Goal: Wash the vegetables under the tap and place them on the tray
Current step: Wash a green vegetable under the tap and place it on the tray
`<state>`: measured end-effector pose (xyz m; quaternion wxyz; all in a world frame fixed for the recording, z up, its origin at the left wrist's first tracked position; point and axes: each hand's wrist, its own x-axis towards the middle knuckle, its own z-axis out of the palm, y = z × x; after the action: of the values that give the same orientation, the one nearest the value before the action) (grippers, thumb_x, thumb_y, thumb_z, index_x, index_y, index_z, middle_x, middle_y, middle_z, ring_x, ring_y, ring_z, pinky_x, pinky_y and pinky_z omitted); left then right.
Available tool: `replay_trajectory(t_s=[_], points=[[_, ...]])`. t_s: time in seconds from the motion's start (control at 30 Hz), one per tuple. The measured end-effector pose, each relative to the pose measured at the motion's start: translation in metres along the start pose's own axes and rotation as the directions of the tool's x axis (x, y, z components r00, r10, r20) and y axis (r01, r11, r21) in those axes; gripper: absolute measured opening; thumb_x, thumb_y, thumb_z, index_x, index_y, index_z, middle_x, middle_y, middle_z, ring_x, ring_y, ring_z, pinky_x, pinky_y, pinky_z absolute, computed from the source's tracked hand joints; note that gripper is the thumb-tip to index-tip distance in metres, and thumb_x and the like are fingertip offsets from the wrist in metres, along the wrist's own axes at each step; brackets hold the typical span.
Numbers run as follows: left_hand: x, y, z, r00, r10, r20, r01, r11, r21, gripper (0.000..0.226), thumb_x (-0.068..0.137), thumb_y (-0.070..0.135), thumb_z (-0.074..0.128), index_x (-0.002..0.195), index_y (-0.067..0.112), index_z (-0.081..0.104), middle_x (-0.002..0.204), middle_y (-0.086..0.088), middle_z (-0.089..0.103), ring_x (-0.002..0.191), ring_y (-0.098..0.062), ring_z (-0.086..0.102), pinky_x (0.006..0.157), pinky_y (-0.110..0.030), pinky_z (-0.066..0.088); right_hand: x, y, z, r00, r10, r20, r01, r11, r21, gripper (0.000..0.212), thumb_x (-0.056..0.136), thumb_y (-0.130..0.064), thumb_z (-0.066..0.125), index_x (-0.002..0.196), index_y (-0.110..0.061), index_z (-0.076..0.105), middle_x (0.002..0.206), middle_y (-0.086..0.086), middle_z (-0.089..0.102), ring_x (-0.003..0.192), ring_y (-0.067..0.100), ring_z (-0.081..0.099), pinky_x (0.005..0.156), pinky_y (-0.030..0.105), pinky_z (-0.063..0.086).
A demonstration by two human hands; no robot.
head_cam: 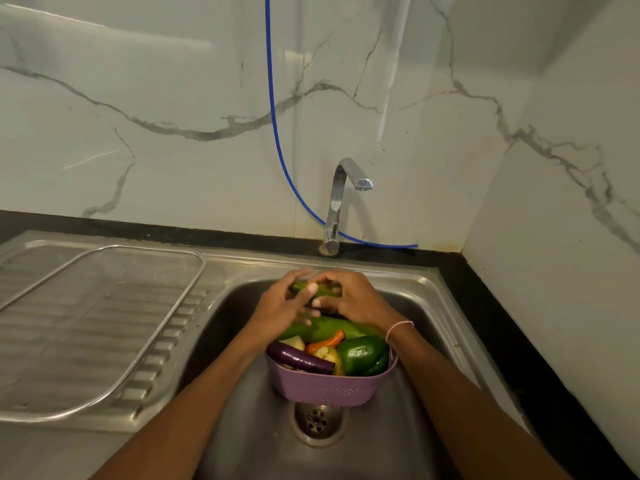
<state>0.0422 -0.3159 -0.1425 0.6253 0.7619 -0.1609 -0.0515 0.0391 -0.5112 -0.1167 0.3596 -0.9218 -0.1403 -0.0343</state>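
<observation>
Vegetable [325,292], green, held below the tap [341,199].
Left hand [277,306] and right hand [356,299] each curl fingers round it.

**No words to read**

No letters, numbers, or brand names can be read here. There are none on the tap [341,202], none on the purple basket [329,389], none on the steel sink [374,445], and none on the marble wall [173,98] — only bare metal, plastic and stone.
</observation>
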Motion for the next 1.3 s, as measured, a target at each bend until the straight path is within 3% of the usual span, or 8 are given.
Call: replay_trajectory(t_s=[0.2,0.33,0.5,0.63,0.9,1.0,1.13,1.3], points=[[-0.003,0.003,-0.004,0.983,-0.16,-0.093,0.101,0.884,-0.456,0.027,0.098,0.017,0.065,0.122,0.005,0.067,0.112,-0.018,0.076,0.1,-0.029,0.076,0.09,-0.035,0.061,0.007,-0.007,-0.013,0.937,0.255,-0.238,-0.099,0.849,0.519,0.022,0.094,-0.025,0.077,0.112,-0.015,0.07,0.107,0.004,0.077,0.092,0.019,0.077,0.079,0.031,0.065],[0.002,-0.002,-0.008,0.981,-0.189,-0.048,0.135,0.836,-0.531,0.029,0.102,0.013,0.056,0.13,0.007,0.065,0.121,-0.014,0.074,0.11,-0.024,0.073,0.103,-0.038,0.055,0.031,-0.008,-0.021,0.847,0.339,-0.41,-0.027,0.798,0.602,0.031,0.098,-0.013,0.071,0.128,-0.019,0.07,0.123,0.003,0.072,0.094,0.018,0.076,0.073,0.027,0.064],[0.005,-0.002,-0.008,0.972,-0.224,-0.073,0.15,0.824,-0.546,0.027,0.104,0.011,0.053,0.127,0.009,0.067,0.119,-0.011,0.075,0.111,-0.022,0.073,0.105,-0.039,0.054,0.049,-0.01,0.0,0.866,0.289,-0.408,-0.086,0.89,0.449,0.061,0.102,-0.01,0.063,0.156,-0.031,0.046,0.13,0.004,0.065,0.096,0.012,0.068,0.095,0.039,0.061],[0.008,-0.004,-0.007,0.968,-0.223,-0.113,0.129,0.833,-0.538,0.026,0.104,0.012,0.053,0.125,0.007,0.067,0.118,-0.013,0.074,0.11,-0.023,0.073,0.093,-0.03,0.06,0.048,-0.003,0.001,0.93,0.173,-0.323,-0.105,0.97,0.219,0.074,0.103,0.001,0.055,0.159,-0.043,0.035,0.138,0.006,0.061,0.107,0.018,0.067,0.089,0.021,0.059],[0.009,-0.011,-0.014,0.966,-0.225,-0.128,0.142,0.872,-0.468,0.022,0.105,0.016,0.054,0.122,0.012,0.066,0.115,-0.011,0.074,0.105,-0.024,0.075,0.085,-0.028,0.062,0.053,0.003,-0.029,0.999,0.036,0.009,-0.032,0.949,-0.315,0.062,0.107,-0.02,0.056,0.154,-0.054,0.034,0.164,0.004,0.042,0.145,0.031,0.045,0.121,0.048,0.041],[0.01,-0.014,-0.012,0.969,-0.212,-0.127,0.15,0.912,-0.382,0.024,0.103,0.021,0.056,0.123,0.013,0.067,0.11,-0.01,0.077,0.098,-0.023,0.076,0.085,-0.03,0.062,0.05,0.004,-0.026,1.0,-0.016,-0.003,0.014,0.968,-0.249,0.07,0.103,-0.005,0.06,0.156,-0.046,0.04,0.162,0.003,0.046,0.141,0.027,0.051,0.118,0.046,0.044],[0.009,-0.016,-0.012,0.977,-0.196,-0.087,0.156,0.928,-0.338,0.029,0.1,0.024,0.062,0.124,0.008,0.069,0.112,-0.013,0.077,0.099,-0.025,0.075,0.091,-0.034,0.06,0.031,-0.004,-0.02,0.971,0.09,-0.222,-0.07,0.993,0.095,0.049,0.098,0.005,0.062,0.137,-0.025,0.069,0.135,-0.001,0.071,0.116,0.008,0.068,0.101,0.018,0.053],[0.002,-0.007,-0.005,0.983,-0.186,-0.01,0.171,0.923,-0.346,0.023,0.099,0.014,0.064,0.121,0.013,0.07,0.111,-0.011,0.078,0.101,-0.026,0.076,0.09,-0.032,0.062,-0.005,-0.004,-0.01,0.949,0.246,-0.196,-0.149,0.902,0.406,0.021,0.096,-0.001,0.07,0.109,-0.016,0.078,0.109,-0.001,0.08,0.102,0.011,0.075,0.095,0.031,0.061]])
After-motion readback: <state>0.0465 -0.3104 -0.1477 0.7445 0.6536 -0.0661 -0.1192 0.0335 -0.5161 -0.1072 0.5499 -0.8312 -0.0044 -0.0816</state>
